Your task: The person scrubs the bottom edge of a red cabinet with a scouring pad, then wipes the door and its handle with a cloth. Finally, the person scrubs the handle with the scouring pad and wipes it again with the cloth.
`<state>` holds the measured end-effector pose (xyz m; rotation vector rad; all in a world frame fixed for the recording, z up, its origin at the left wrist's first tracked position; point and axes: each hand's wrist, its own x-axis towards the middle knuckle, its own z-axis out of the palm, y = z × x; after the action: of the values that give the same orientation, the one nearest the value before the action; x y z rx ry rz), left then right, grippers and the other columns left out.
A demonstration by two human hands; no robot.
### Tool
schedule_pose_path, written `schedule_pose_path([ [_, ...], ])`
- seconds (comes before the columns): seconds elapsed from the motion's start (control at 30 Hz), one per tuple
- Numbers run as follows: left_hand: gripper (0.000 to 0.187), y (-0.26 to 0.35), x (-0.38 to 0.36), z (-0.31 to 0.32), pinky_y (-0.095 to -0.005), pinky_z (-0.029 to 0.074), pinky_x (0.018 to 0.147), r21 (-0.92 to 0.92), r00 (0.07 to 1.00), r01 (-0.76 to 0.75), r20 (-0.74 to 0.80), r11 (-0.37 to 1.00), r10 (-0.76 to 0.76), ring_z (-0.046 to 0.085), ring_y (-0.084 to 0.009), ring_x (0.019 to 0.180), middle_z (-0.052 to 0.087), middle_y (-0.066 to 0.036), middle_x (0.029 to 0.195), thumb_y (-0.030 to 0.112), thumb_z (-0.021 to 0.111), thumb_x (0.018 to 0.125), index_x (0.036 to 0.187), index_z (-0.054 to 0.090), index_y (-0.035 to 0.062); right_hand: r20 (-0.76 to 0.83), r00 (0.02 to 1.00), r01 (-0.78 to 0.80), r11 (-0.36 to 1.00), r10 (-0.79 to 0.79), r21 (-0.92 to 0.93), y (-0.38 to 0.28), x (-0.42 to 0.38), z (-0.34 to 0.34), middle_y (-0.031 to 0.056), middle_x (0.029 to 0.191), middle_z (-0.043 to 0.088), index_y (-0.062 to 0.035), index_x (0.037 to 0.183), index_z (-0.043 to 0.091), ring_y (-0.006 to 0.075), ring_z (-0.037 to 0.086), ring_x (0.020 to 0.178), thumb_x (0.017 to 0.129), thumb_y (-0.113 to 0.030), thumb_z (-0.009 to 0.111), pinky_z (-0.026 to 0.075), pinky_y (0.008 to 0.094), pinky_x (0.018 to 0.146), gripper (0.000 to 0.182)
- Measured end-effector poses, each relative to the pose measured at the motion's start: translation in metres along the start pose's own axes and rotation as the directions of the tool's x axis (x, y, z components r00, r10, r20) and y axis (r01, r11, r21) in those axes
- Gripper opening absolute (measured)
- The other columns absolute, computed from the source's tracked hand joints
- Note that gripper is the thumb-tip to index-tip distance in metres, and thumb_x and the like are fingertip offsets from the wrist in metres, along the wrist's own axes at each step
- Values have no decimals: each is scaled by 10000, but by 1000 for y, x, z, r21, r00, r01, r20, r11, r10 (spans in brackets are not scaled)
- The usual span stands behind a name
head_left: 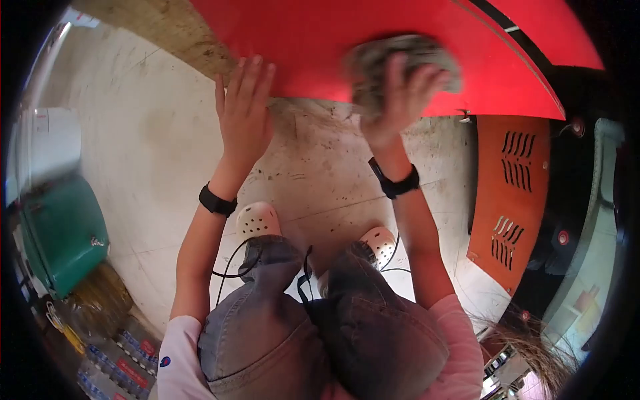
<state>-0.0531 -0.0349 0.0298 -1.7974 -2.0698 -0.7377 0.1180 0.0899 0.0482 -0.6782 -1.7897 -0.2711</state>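
Observation:
A glossy red panel (300, 47) spans the top of the head view. My left hand (245, 110) lies at its lower left edge, fingers stretched out and fingertips at the red surface, holding nothing. A crumpled grey cloth (373, 63) rests against the red surface further right. My right hand (393, 100) is over the cloth, pressing it to the panel; motion blurs the fingers and the cloth. The cloth's underside is hidden. Each wrist carries a black band.
An orange vented panel (510, 193) stands at the right beside black framing. A green stool or box (67, 230) is at the left, with packs of bottles (117, 367) below it. My feet in light clogs (258, 220) are on the stained pale floor (167, 167).

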Motion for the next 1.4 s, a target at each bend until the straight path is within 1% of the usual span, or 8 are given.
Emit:
schedule_pose_path([
  [0.33, 511, -35, -13, -32, -366, 297, 911, -119, 923, 61, -372, 991, -102, 403, -265, 1092, 442, -110, 1215, -75, 472, 684, 1173, 518, 64, 783, 345, 611, 757, -517, 231, 37, -128, 29, -102, 1371, 348, -177, 1248, 476, 15, 363, 1209, 791, -147, 477, 291, 214, 1006, 458],
  [0.53, 447, -42, -22, -39, -357, 328, 919, -195, 902, 235, -321, 952, -288, 399, -276, 1099, 463, -132, 1191, -67, 495, 709, 1145, 510, 32, 554, 394, 864, 500, -734, 49, 30, -28, 4, 46, 1370, 368, -116, 1182, 549, 149, 319, 1272, 899, -195, 374, 264, 272, 1012, 341],
  [0.63, 445, -45, -27, -34, -362, 330, 917, -225, 889, 262, -322, 938, -326, 402, -284, 1090, 471, -134, 1160, -69, 491, 699, 1132, 507, 33, 344, 835, 424, 901, -430, 97, -5, 28, 1, 76, 1318, 439, -170, 1136, 598, 246, 344, 1262, 902, -304, 396, 187, 335, 1042, 337],
  [0.77, 435, -45, -34, -27, -371, 334, 913, -285, 868, 312, -303, 906, -394, 408, -284, 1073, 470, -130, 1148, -69, 485, 702, 1125, 495, 29, 176, 952, 267, 960, -249, -83, -56, 27, 33, -2, 1286, 482, -192, 1169, 572, 209, 397, 1228, 864, -245, 433, 218, 368, 1021, 339],
  [1.0, 422, -54, -44, -30, -364, 343, 901, -297, 864, 345, -270, 890, -425, 411, -277, 1063, 469, -123, 1139, -66, 482, 711, 1122, 494, 31, 712, 403, 663, 720, -575, 207, -48, -92, 71, -20, 1358, 388, -136, 1258, 472, 93, 361, 1228, 805, -164, 438, 229, 249, 1027, 456],
  [1.3, 409, -56, -44, -27, -367, 346, 899, -289, 876, 358, -225, 888, -427, 420, -283, 1051, 478, -126, 1119, -64, 482, 709, 1105, 503, 38, 836, 96, 705, 630, -540, 326, -5, -115, 62, -51, 1433, 243, -110, 1349, 311, 49, 247, 1287, 837, -198, 364, 174, 237, 1058, 522],
  [1.33, 409, -55, -44, -25, -368, 345, 900, -294, 878, 356, -220, 887, -426, 420, -284, 1050, 478, -128, 1115, -64, 482, 708, 1104, 503, 37, 833, 121, 968, 251, -539, 22, 21, -131, 54, -58, 1431, 245, -124, 1343, 325, 50, 240, 1290, 852, -212, 354, 160, 245, 1066, 500],
  [1.4, 409, -52, -44, -21, -370, 344, 903, -308, 880, 356, -206, 882, -427, 421, -287, 1050, 479, -130, 1111, -64, 483, 706, 1103, 503, 35, 830, 144, 989, 117, -539, -95, 66, -135, 27, -80, 1427, 246, -153, 1336, 342, 49, 230, 1294, 877, -229, 339, 140, 255, 1078, 466],
])
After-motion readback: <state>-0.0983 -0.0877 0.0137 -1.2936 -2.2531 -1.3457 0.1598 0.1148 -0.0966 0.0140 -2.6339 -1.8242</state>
